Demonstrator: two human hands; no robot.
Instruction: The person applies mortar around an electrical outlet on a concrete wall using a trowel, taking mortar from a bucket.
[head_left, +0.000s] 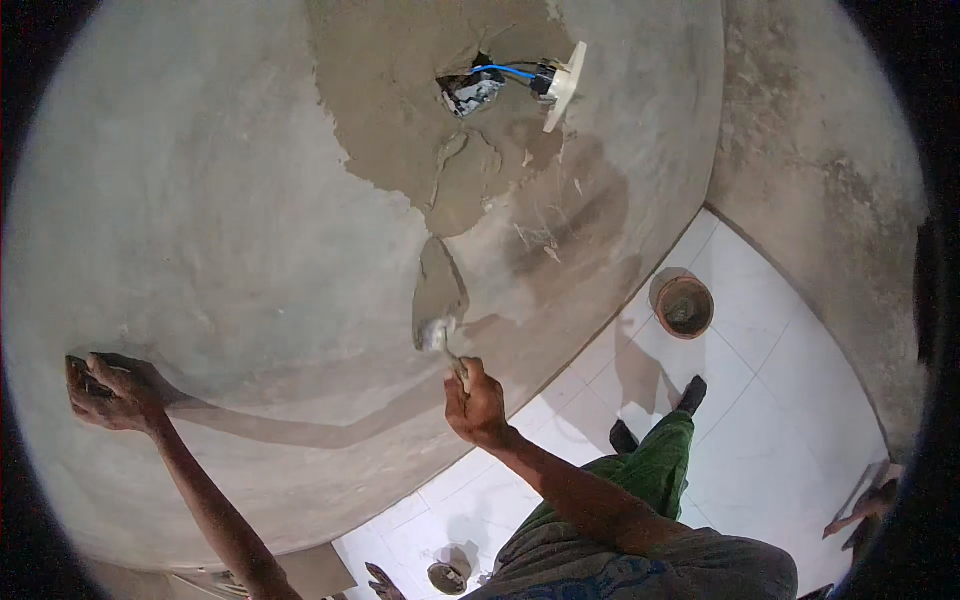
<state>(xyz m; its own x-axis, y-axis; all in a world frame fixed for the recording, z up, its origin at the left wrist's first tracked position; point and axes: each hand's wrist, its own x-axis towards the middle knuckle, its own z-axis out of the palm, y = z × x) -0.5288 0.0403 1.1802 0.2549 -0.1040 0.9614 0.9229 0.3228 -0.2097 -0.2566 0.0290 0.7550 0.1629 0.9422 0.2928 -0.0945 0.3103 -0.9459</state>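
Observation:
My right hand (473, 405) grips the handle of a trowel (438, 290), its blade coated with grey mortar, held at the wall (230, 200) below a rough patch of fresh mortar (380, 110). In that patch is an opening with a box (470, 95), a blue wire and a white switch or socket plate (563, 85) hanging out sideways. My left hand (115, 390) is at the wall on the far left, fingers curled; what it holds, if anything, is hidden.
A white tiled floor (770, 430) runs along the wall base, with a brown bucket (683, 305) and a small round container (448, 575) on it. A stained wall (820, 170) stands at the right. Small dark objects lie at the lower right and bottom edges, too unclear to name.

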